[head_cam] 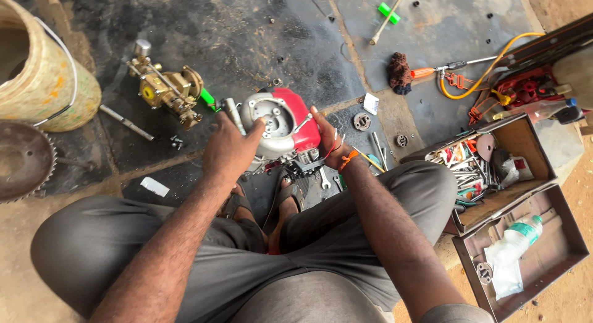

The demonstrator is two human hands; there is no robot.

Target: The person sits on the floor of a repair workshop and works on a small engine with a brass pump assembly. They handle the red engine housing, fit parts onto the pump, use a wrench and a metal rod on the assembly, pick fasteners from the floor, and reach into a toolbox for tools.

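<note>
Head view, looking down past grey-trousered knees to a dark stone floor point(259, 32). Person sits low, feet in sandals.

Small engine point(281, 134), red shroud with a grey round metal face, stands on the floor just in front of the feet, between both hands.

Left hand point(230, 151): fingers curled, gripping the engine's left side; fingertips lie on the grey face. Closed on it.

Right hand point(327, 140): fingers fairly straight, palm pressed flat against the red right side of the engine. Orange thread band at the wrist. Holds by pressure, not wrapped around.

Around it:
- brass pump point(167, 88) on the floor, left of and beyond the engine, apart from it.
- yellowish bucket point(40, 69) at far left; toothed wheel point(21, 159) below it.
- loose spanners point(326, 178) and small round metal parts on the floor right of the engine.
- open toolbox point(525, 144) at right, full of mixed tools; its lower tray holds a plastic bottle point(519, 233).
- orange-handled screwdriver point(432, 71) and yellow hose point(494, 66) beyond the toolbox.
</note>
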